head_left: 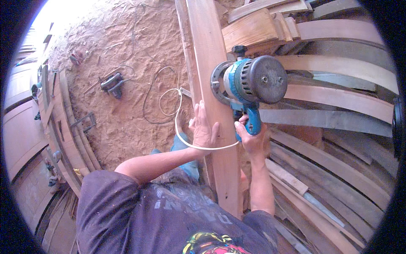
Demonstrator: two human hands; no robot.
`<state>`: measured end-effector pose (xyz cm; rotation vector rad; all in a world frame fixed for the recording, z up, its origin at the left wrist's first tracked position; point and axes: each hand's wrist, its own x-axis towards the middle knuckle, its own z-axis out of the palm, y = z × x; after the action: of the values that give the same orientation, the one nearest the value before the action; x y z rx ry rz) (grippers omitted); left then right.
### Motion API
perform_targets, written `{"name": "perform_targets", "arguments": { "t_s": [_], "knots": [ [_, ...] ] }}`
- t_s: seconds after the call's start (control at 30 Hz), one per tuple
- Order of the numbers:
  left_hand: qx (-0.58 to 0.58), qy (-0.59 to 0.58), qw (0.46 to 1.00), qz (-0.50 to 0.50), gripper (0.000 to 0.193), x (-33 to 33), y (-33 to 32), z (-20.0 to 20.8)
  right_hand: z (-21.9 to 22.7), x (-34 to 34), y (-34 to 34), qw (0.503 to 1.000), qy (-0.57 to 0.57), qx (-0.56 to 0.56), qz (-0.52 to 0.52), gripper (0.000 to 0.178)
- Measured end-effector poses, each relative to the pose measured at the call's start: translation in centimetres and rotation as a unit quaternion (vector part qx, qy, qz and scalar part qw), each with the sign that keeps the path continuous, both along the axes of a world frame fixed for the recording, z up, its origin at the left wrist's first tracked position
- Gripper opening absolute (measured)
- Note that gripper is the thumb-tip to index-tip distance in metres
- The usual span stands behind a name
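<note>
- The fingers of the right hand (pixel 253 137) are closed around the blue handle (pixel 253 120) of a router (pixel 247 80); a firm grip close to the body of the tool should help steer it.
- The left hand (pixel 205 131) is unclenched, its fingers stretched out and laid along the left edge of the board (pixel 225 169), thumb apart on the upper face. It grips nothing; pressing down there would steady the wood, provided the fingertips stay well behind the cutter.
- The router sits at the board's right side, just ahead of both hands, its ring-shaped base (pixel 217 86) over the wood and its dark motor cap (pixel 267 79) turned toward the viewer. Whether the base lies flush cannot be told, and the bit is hidden; even pressure and a steady feed would likely give the cleanest edge.
- A black knob (pixel 240 51) on the far side of the router has no hand on it.
- The white cord (pixel 211 148) crosses the left wrist and the board; draping it clear of the cutting path would be safer.
- Beyond, planks (pixel 338 97) lie stacked to the right, and another power tool (pixel 113 84) rests on the sandy ground (pixel 114 139) to the left.
</note>
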<state>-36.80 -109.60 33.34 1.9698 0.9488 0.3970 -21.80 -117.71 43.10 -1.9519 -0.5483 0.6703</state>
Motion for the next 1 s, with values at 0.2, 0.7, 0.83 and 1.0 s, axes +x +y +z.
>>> {"name": "perform_targets", "arguments": {
  "t_s": [0.2, 0.7, 0.83, 1.0],
  "knots": [
    [-0.118, 0.033, 0.981, -0.154, 0.106, -2.4, 4.4, 3.4, 2.1, 0.6, 3.2, 0.998, -0.065, -0.018, 0.008, 0.013],
    [0.096, -0.049, 0.994, 0.018, 0.065, 13.9, 39.9, 2.4, 5.1, 3.5, 7.1, 0.998, -0.036, -0.043, 0.023, 0.014],
    [0.055, 0.020, 0.995, 0.081, 0.086, 21.4, 40.6, 3.6, 5.6, 4.5, 7.2, 1.000, 0.021, -0.022, 0.002, 0.014],
    [0.083, -0.049, 0.985, 0.143, 0.079, 23.8, 35.5, 5.3, 5.6, 4.8, 5.3, 0.999, -0.021, -0.022, -0.017, 0.013]
  ]
}}
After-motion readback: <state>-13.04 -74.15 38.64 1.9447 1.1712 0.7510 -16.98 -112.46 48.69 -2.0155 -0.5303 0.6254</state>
